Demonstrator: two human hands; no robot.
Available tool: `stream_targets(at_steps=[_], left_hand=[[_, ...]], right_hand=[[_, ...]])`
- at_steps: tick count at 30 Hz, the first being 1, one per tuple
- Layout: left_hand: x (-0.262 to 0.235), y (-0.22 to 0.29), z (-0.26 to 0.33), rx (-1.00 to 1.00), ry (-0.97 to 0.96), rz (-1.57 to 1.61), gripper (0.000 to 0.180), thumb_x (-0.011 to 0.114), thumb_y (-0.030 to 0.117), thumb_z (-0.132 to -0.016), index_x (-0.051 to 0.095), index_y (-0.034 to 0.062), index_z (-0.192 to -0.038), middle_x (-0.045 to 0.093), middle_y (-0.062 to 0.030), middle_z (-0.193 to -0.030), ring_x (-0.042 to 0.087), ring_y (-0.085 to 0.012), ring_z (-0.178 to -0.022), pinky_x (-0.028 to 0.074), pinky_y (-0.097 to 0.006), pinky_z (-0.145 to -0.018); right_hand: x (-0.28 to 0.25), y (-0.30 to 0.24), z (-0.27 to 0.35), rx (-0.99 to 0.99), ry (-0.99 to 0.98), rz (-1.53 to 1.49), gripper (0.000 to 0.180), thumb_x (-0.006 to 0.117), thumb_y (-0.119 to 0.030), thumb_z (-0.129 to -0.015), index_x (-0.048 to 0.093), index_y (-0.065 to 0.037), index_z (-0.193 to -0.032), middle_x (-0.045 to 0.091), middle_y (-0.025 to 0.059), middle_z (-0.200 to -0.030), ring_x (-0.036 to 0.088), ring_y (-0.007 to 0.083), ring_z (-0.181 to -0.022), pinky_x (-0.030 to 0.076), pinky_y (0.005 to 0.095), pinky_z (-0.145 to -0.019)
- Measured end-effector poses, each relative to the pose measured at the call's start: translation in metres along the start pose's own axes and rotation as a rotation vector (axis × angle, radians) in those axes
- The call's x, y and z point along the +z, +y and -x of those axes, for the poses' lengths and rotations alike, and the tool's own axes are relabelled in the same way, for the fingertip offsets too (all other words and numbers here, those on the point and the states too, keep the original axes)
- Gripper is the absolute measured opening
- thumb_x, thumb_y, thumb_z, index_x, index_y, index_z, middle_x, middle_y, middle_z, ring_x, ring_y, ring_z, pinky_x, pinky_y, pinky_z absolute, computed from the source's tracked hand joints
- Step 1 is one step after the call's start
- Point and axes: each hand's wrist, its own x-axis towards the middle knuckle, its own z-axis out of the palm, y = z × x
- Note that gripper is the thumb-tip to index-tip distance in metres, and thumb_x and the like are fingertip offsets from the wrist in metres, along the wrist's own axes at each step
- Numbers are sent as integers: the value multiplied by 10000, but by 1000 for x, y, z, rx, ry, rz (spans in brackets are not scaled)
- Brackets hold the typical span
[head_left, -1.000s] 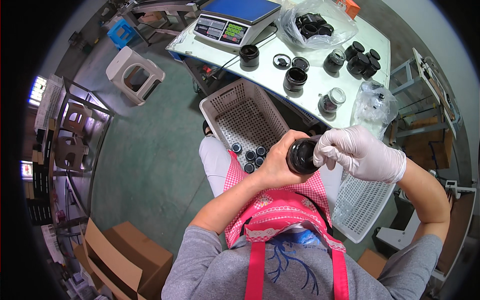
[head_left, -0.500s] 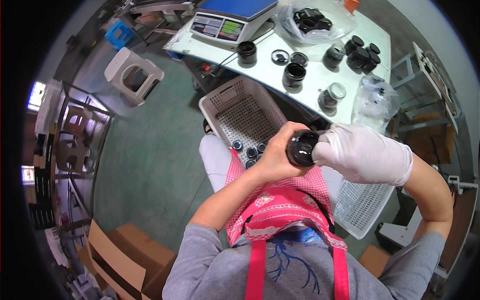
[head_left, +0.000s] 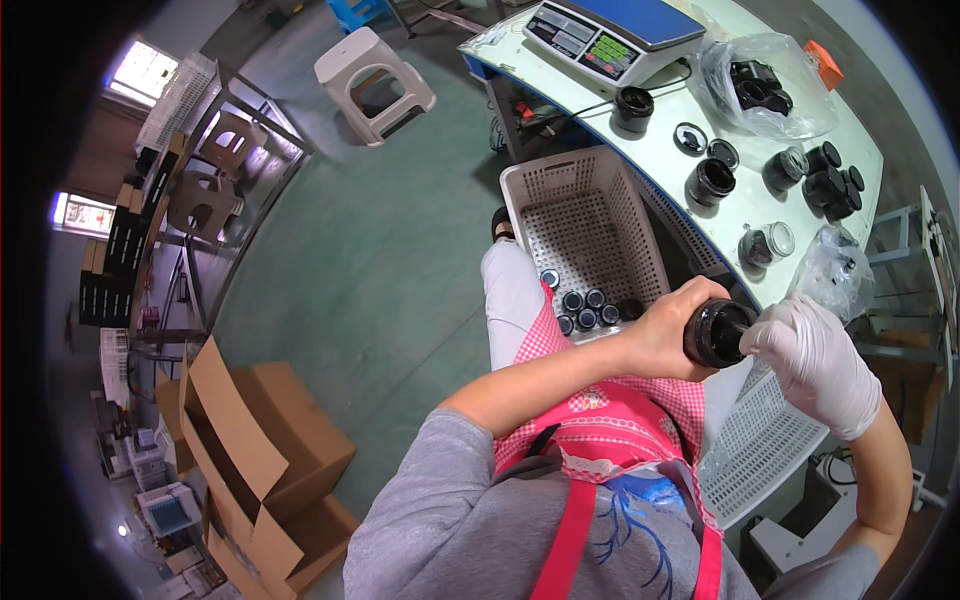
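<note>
My bare left hand [head_left: 662, 332] is wrapped around a dark jar [head_left: 703, 340], held tilted over my lap with its wide mouth facing right. My right hand [head_left: 822, 372], in a white glove, is closed at that mouth with its fingertips pinched together. Something thin and dark seems to run from those fingers into the jar, but I cannot make out what it is. On the table beyond stand an open dark jar [head_left: 711, 182], a clear jar [head_left: 767, 244] with dark contents and another clear jar [head_left: 786, 168].
A blue-topped scale [head_left: 610, 45] and a plastic bag of dark jars [head_left: 765, 85] sit on the white table [head_left: 655, 160]. Below, a grey crate [head_left: 590, 165] holds several small jars. A white basket [head_left: 760, 450] is at my right, a stool [head_left: 375, 85] farther off, cardboard boxes [head_left: 290, 430] at left.
The whole view has swung left, so the table, crate and hands appear farther right. Both hands stay at the jar; the gloved hand sits slightly farther from its mouth.
</note>
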Motion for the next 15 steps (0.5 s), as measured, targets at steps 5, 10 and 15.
stream_targets(at_steps=[5,10,15], left_hand=[[-3,-3,0,19,14,-20,656,899,134,-680,541,61,-1225,616,-110,-1124,660,-233,-1029,530,-355,-886],[-5,-2,2,28,-11,-46,678,897,129,-660,545,62,-1236,614,-117,-1145,660,-273,-1061,527,-373,-905],[-6,-1,7,12,-14,-41,684,896,126,-657,555,74,-1247,612,-113,-1153,655,-271,-1075,521,-371,-921]], right_hand=[[-6,-11,-2,18,-142,105,359,665,59,-660,556,-71,-976,554,97,-827,570,322,-772,465,424,-703],[-8,-8,-3,97,-164,-123,334,669,71,-696,564,-72,-980,586,105,-832,589,343,-774,479,440,-693],[-1,-2,0,155,-125,-222,295,700,42,-729,587,-78,-973,624,95,-845,613,335,-769,490,429,-678]])
